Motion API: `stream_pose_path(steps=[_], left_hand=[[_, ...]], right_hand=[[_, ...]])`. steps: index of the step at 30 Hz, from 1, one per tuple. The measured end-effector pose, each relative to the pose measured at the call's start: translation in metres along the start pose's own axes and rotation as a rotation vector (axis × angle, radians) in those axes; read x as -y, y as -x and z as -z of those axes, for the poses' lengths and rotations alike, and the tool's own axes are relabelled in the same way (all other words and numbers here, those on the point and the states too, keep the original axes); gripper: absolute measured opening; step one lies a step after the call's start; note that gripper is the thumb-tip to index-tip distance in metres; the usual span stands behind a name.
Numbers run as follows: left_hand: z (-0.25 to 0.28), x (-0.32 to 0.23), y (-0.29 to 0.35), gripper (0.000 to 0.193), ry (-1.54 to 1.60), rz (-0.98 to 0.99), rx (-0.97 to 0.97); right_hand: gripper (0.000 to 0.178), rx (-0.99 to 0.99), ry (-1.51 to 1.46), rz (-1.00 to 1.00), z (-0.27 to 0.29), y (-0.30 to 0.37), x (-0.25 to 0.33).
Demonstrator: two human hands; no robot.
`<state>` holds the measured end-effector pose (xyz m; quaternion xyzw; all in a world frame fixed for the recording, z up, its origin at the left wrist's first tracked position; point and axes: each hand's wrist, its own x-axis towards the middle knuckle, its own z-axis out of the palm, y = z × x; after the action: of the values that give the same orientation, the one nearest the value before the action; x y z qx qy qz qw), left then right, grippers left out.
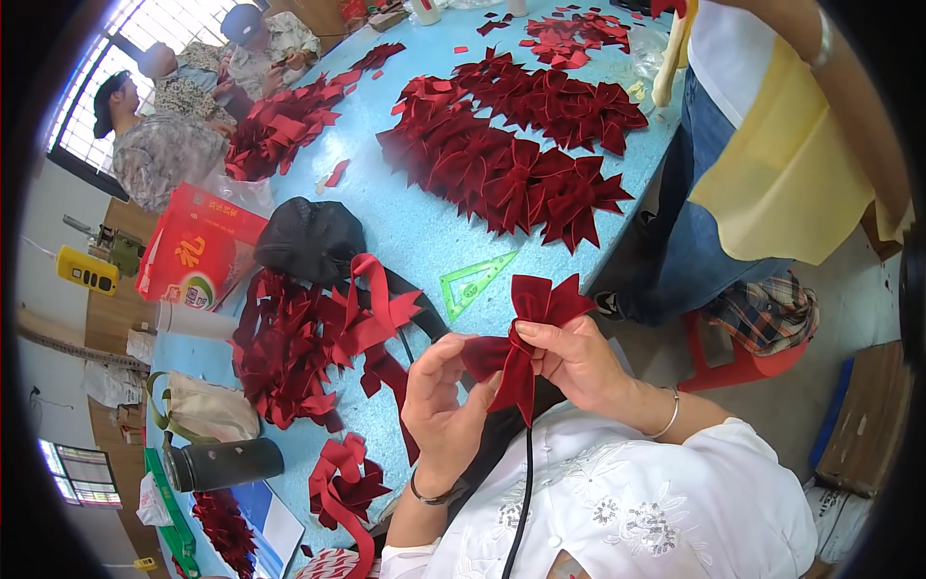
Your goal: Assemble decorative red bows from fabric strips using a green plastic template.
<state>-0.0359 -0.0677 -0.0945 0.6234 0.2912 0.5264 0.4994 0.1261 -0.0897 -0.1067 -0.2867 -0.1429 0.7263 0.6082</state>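
Bow [521, 365] of dark red ribbon is being held up in front of the person's white top [617, 473]. Right hand [590, 369] is clamping its middle between thumb and fingers; left hand [446, 415] is curling thumb and fingers about its left loop, though whether these are closing firmly cannot be told. Beyond both hands, a green set square [470, 289] is lying on the blue desk [405, 229]. Similar red bows [516, 179] are filling the area behind it; a dark bottle [231, 464] is lying at left.
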Motion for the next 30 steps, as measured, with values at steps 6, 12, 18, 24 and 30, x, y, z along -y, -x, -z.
stream_pose_path(steps=[6,12,18,24,30], left_hand=[[-0.0019,0.0021,0.001,0.045,-0.102,-0.069,-0.047],[-0.0025,-0.0015,-0.001,0.043,0.075,0.01,-0.004],[-0.003,-0.0035,0.0004,0.042,0.153,0.04,-0.022],[-0.004,-0.0047,0.0044,0.039,0.165,0.096,-0.077],[-0.0081,-0.0049,0.0019,0.039,0.181,0.104,-0.146]], right_hand=[[0.015,0.044,-0.065,0.021,-0.0034,0.0035,0.0009],[0.017,0.034,-0.099,-0.029,-0.0001,0.0025,-0.0005],[0.016,0.066,-0.142,-0.085,-0.0041,0.0037,0.002],[0.014,0.015,-0.175,-0.109,-0.0092,0.0055,0.0019],[0.013,0.024,-0.195,-0.109,-0.0075,0.0066,0.0017]])
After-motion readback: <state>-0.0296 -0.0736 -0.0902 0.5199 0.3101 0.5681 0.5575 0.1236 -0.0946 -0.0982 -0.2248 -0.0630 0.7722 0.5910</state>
